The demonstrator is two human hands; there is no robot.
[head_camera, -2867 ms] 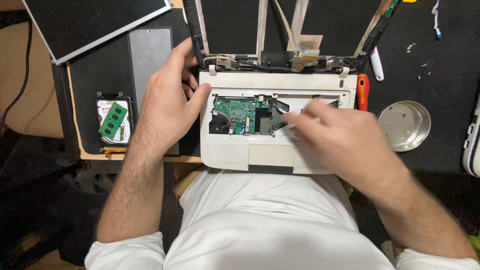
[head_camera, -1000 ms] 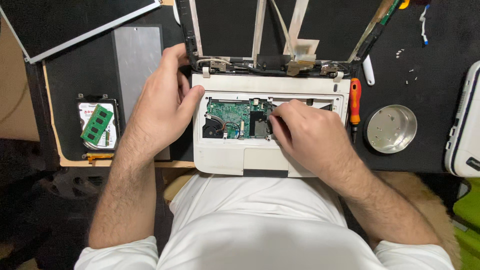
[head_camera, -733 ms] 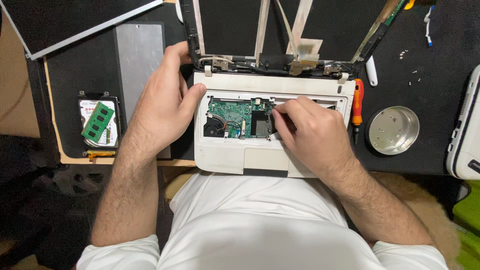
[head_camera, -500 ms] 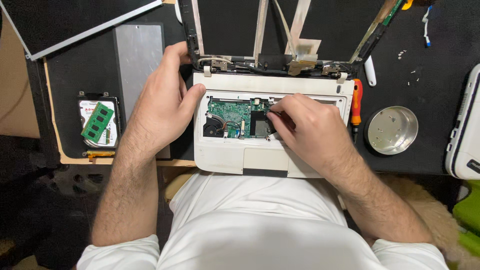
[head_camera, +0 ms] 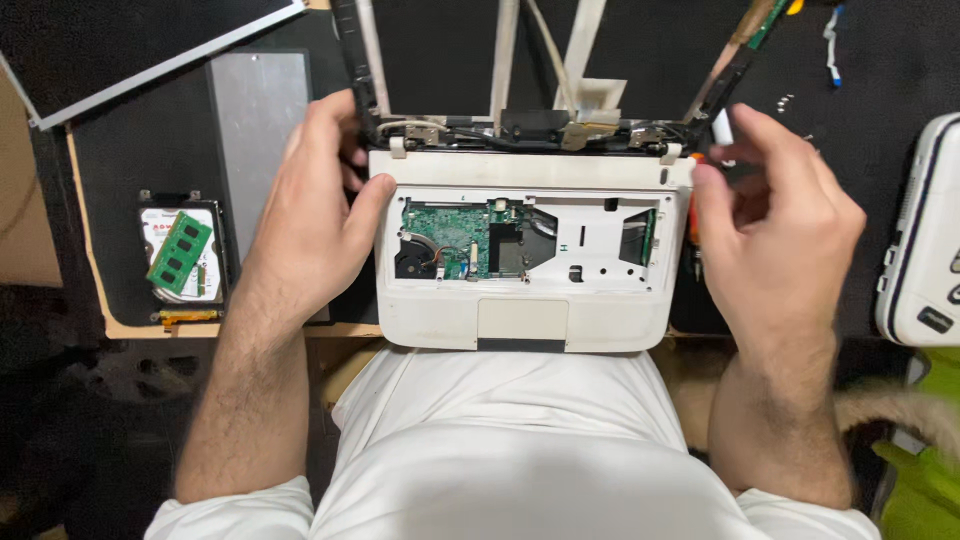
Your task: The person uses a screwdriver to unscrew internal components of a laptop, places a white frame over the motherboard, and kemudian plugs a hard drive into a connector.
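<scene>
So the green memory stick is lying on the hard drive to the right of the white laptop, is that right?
Not quite. The green memory stick does lie on the hard drive, but both sit to the left of the white laptop, beyond the left hand. The head view shows it.

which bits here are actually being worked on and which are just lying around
In hand:
- white laptop base, opened up, green circuit board exposed
- left hand gripping its left edge by the hinge
- right hand beside its right edge, blurred

Lying about:
- hard drive with a green memory stick on it
- grey metal plate
- loose screen panel
- white device at far right
</scene>
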